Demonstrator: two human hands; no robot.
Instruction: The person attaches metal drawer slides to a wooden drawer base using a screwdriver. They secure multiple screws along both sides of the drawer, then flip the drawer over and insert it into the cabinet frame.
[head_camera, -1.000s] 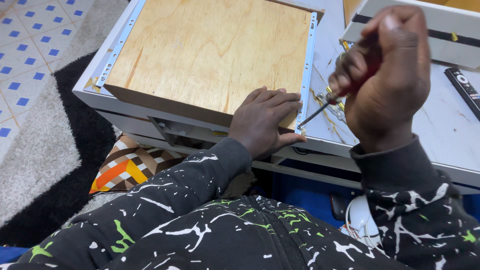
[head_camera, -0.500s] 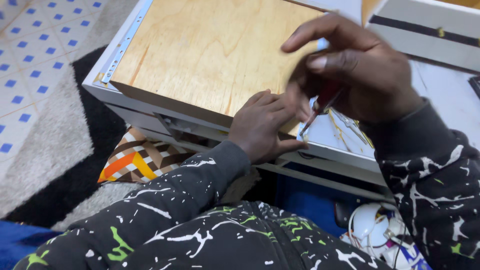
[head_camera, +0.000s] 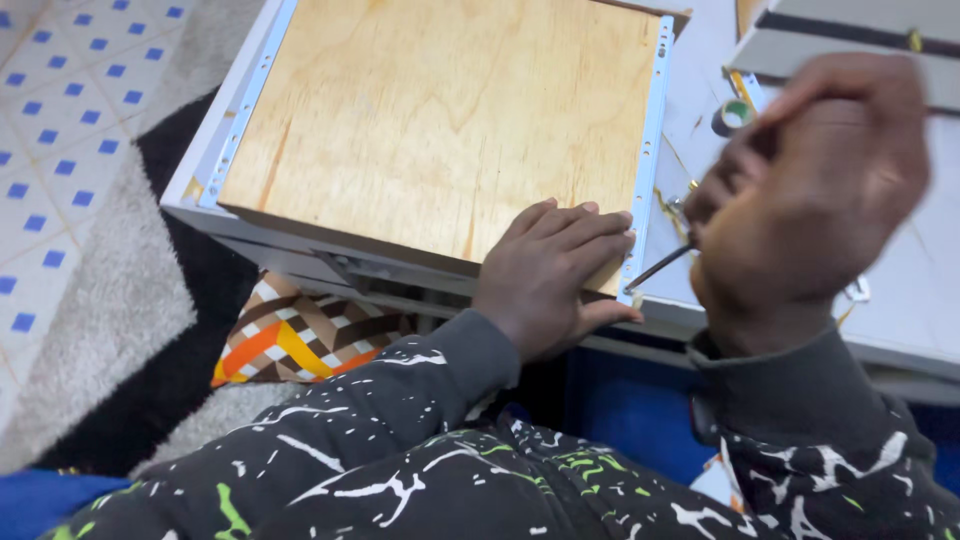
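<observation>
- Head view: the left hand (head_camera: 555, 275) lies flat, fingers spread and gripping nothing, on the near right corner of a plywood panel (head_camera: 440, 120) set in a white frame (head_camera: 195, 195).
- The right hand (head_camera: 815, 195), blurred, has its fingers closed round a screwdriver (head_camera: 660, 268), whose thin shaft slants down to the white slide rail (head_camera: 650, 150) on the panel's right edge, just beside the left fingertips.
- The step in hand looks like driving a screw into that rail's near end while the left hand steadies the panel. Next the tip must sit square in the screw head and be turned under steady pressure.
- A tape roll (head_camera: 733, 115) lies on the white surface (head_camera: 900, 300) beyond; a patterned cushion (head_camera: 300, 340) sits on the floor below.
- Against half a second ago, the right hand has swung out to the right, clear of the left; the left hand has not moved.
</observation>
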